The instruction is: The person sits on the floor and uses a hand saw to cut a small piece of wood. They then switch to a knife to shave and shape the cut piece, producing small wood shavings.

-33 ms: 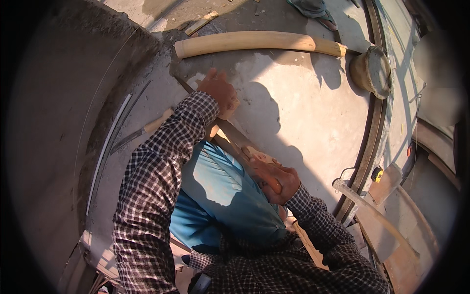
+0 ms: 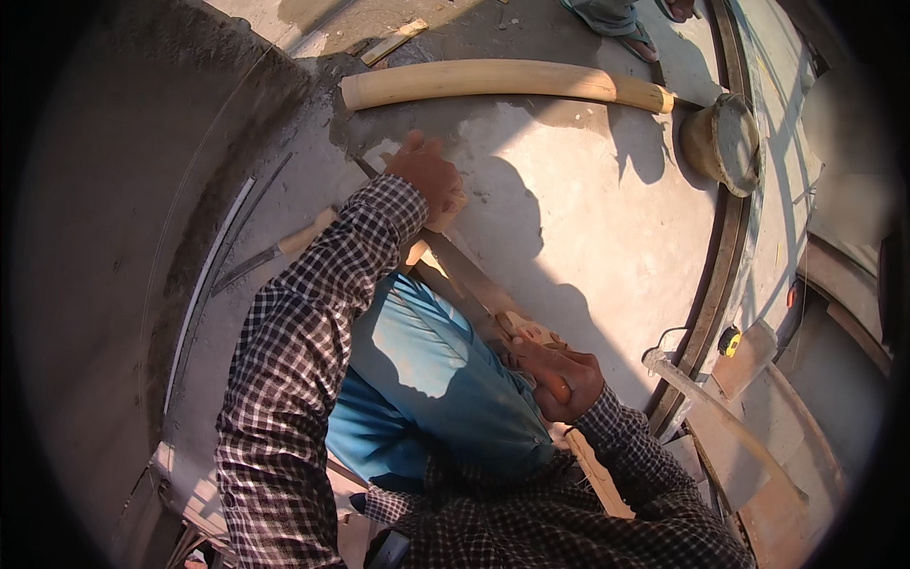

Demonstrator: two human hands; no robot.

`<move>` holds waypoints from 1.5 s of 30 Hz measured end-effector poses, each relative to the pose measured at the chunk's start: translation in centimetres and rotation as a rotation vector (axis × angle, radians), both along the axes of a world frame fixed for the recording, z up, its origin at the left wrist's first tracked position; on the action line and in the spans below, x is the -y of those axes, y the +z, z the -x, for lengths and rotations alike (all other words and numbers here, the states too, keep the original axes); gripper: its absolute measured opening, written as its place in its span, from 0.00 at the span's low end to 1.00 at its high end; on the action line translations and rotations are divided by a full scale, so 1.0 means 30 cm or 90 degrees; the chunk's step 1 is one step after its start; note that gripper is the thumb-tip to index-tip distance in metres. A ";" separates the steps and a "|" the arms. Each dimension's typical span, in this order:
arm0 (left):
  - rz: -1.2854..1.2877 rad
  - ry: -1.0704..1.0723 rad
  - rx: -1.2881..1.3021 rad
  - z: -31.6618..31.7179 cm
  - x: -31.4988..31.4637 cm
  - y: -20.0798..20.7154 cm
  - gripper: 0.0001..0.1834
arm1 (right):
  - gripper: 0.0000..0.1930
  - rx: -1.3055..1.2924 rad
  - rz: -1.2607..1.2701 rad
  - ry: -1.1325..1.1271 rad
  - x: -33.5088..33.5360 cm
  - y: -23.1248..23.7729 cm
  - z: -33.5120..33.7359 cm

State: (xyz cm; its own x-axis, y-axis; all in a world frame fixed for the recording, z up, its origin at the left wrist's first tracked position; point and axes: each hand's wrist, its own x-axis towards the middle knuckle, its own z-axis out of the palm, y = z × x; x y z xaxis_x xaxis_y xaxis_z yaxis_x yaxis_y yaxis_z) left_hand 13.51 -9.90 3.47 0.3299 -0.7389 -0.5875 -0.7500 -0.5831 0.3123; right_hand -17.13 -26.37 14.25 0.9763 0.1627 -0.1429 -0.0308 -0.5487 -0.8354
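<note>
My right hand (image 2: 561, 377) is wrapped round the wooden handle (image 2: 531, 332) of a handsaw, beside my right knee. The long flat saw blade (image 2: 466, 270) slants up and left, toward my left hand. My left hand (image 2: 428, 182) is closed on a pale piece of wood (image 2: 445, 218), low over the floor; its fingers partly hide the piece. A pale wooden end (image 2: 415, 252) shows under my left wrist, by my trouser leg. Where the blade meets the wood is hard to make out.
A thick curved timber (image 2: 502, 81) lies across the far floor, with a round pan (image 2: 735, 142) at its right end. A chisel (image 2: 294, 242) lies left of my forearm. At the right are a hammer-like tool (image 2: 682, 375) and a tape measure (image 2: 729, 341). Another person's foot (image 2: 640, 43) stands beyond.
My right hand has drawn the saw back, down and to the right. My left hand stays on the wood almost unmoved. More of the other person's feet shows at the top.
</note>
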 end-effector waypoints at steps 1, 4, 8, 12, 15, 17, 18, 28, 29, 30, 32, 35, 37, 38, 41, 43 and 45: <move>-0.008 -0.013 -0.007 0.001 0.008 0.016 0.12 | 0.29 -0.046 0.035 -0.004 0.050 0.086 0.109; -0.026 -0.059 0.025 0.004 0.069 0.041 0.10 | 0.26 0.007 0.091 -0.001 0.106 0.137 0.249; -0.021 -0.110 0.145 0.034 0.074 0.021 0.07 | 0.30 0.050 0.003 0.006 -0.069 -0.180 -0.100; 0.002 -0.056 0.063 0.010 0.022 0.019 0.05 | 0.31 0.014 -0.010 0.009 -0.047 -0.064 -0.091; 0.013 -0.048 0.083 0.023 0.015 -0.010 0.05 | 0.30 0.034 0.033 0.011 0.062 0.103 0.155; 0.063 -0.062 0.095 0.003 0.021 -0.023 0.05 | 0.28 0.012 -0.010 -0.036 0.104 0.163 0.231; 0.040 -0.072 0.105 0.003 0.017 -0.020 0.05 | 0.27 0.016 0.041 0.007 0.093 0.124 0.186; 0.040 -0.074 0.092 -0.022 0.035 0.038 0.08 | 0.27 0.087 0.072 0.043 -0.006 -0.008 -0.014; 0.023 -0.061 0.090 0.001 0.006 0.012 0.09 | 0.27 0.077 0.094 0.045 0.025 0.041 0.082; 0.017 -0.074 0.087 0.006 0.023 0.015 0.10 | 0.27 0.059 0.137 0.033 0.055 0.123 0.182; 0.012 -0.101 0.077 0.004 0.050 0.035 0.10 | 0.28 0.007 0.094 -0.011 0.063 0.146 0.197; -0.042 -0.107 0.061 -0.001 0.083 0.078 0.15 | 0.31 0.053 -0.025 0.000 0.008 -0.138 -0.056; -0.022 -0.096 0.052 -0.033 0.084 0.075 0.12 | 0.31 0.054 -0.017 0.004 -0.092 -0.200 -0.242; -0.027 -0.085 0.041 -0.027 0.057 0.050 0.11 | 0.31 0.032 -0.009 0.007 -0.107 -0.196 -0.244; 0.064 -0.037 0.027 0.020 0.020 0.010 0.12 | 0.32 -0.022 -0.004 -0.008 -0.107 -0.138 -0.218; 0.010 -0.078 0.016 0.034 0.071 0.040 0.13 | 0.32 0.004 -0.060 -0.032 -0.102 -0.134 -0.150; 0.025 -0.060 -0.056 0.045 0.077 0.028 0.14 | 0.32 0.042 -0.089 -0.040 -0.051 -0.143 -0.050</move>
